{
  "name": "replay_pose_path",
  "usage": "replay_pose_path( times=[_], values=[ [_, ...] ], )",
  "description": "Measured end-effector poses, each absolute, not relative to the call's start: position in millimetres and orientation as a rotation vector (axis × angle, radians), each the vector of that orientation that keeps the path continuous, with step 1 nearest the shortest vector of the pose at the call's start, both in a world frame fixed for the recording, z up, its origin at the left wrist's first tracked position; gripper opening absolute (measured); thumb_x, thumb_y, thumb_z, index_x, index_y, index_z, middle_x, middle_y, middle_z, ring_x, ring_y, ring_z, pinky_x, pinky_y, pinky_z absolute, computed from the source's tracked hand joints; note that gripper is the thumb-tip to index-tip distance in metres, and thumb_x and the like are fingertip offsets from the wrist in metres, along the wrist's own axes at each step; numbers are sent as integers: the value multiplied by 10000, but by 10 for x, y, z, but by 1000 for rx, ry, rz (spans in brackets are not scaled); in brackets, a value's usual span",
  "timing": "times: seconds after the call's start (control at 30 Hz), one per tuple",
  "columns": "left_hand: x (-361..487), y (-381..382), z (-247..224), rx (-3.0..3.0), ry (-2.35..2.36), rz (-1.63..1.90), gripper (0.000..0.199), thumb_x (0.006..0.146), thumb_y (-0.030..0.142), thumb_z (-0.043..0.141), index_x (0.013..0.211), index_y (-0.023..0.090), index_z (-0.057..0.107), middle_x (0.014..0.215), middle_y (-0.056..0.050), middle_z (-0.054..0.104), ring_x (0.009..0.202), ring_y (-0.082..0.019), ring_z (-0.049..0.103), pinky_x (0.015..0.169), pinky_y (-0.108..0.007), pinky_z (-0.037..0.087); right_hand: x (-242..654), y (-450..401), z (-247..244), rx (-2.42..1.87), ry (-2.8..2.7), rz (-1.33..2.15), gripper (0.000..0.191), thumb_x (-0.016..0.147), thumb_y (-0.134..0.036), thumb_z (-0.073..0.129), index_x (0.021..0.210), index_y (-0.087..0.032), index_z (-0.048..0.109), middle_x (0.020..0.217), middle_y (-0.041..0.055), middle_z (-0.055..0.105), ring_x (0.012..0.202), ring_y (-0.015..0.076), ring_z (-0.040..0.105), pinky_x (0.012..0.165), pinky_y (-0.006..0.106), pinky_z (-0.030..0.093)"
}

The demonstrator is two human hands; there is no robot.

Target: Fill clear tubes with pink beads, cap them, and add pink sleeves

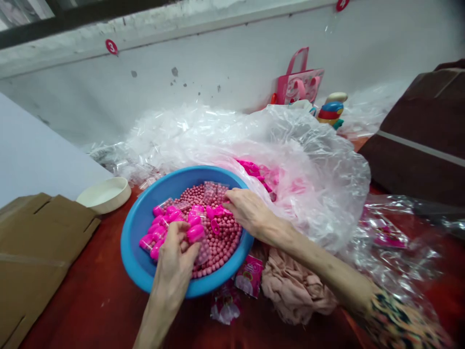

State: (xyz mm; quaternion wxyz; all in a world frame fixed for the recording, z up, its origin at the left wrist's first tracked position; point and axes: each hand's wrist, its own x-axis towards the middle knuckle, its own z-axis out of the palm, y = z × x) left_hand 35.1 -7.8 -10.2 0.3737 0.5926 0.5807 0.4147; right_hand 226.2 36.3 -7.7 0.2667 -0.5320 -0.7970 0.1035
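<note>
A blue basin (129,252) holds many small dusty-pink beads (223,247). My left hand (174,254) is over its near left side, thumb and fingers closed on a small clear container with a bright pink rounded end (196,233). Several similar pink-ended containers (158,232) lie together on the beads at the left. My right hand (250,211) reaches over the basin's right rim, fingertips pinched at a bright pink plastic piece (215,226) with a ring-like end. Part of that piece is hidden by the fingers. Clear containers (214,191) also rest at the far side.
Behind the basin spreads a large clear plastic bag (308,145) with pink pieces (254,169) inside. A crumpled cloth (294,286) and pink printed packets (249,276) lie in front. A white dish (105,194) and cardboard (36,257) stand left, a dark box (425,135) right.
</note>
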Motion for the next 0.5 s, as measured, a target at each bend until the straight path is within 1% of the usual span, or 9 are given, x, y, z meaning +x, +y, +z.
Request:
replay_pose_path(
  times=[0.07,0.13,0.23,0.37,0.43,0.5],
  values=[
    [336,-53,-161,1720,1553,893,360,725,151,541,1086,163,538,683,2,617,609,-190,613,571,-311,483,2183,559,-202,-1425,-2298,292,90,878,-185,524,881,-140,602,892,51,622,849,178,585,777,358,466],
    [343,-69,-168,1891,1638,763,391,737,114,489,1112,176,578,637,9,583,601,-197,581,580,-316,440,2091,670,-284,-1410,-2429,304,143,884,-243,545,968,-140,598,986,47,621,890,173,597,788,376,490],
    [359,-69,-104,1959,1689,648,328,731,114,486,1025,186,612,623,14,564,613,-201,560,590,-309,410,2011,726,-338,-1390,-2562,318,217,889,-284,547,1054,-148,583,1071,58,607,933,183,602,803,394,501],
    [350,32,-37,1843,1716,715,173,744,203,528,916,190,549,731,-5,603,670,-199,573,625,-308,433,2045,731,-362,-1415,-2618,294,241,886,-280,551,1085,-146,571,1102,65,596,967,198,593,818,411,497],
    [338,79,-53,1879,1716,705,54,755,232,524,798,201,516,695,0,590,639,-195,568,595,-302,426,2061,748,-372,-1425,-2624,284,244,886,-281,550,1089,-147,569,1106,66,594,971,199,592,818,411,497],
    [324,92,-99,2025,1716,622,55,757,227,519,715,213,486,631,11,563,597,-194,553,559,-296,400,2046,777,-374,-1408,-2632,284,237,887,-282,550,1078,-144,573,1091,64,600,960,195,595,813,406,498]
  ],
)
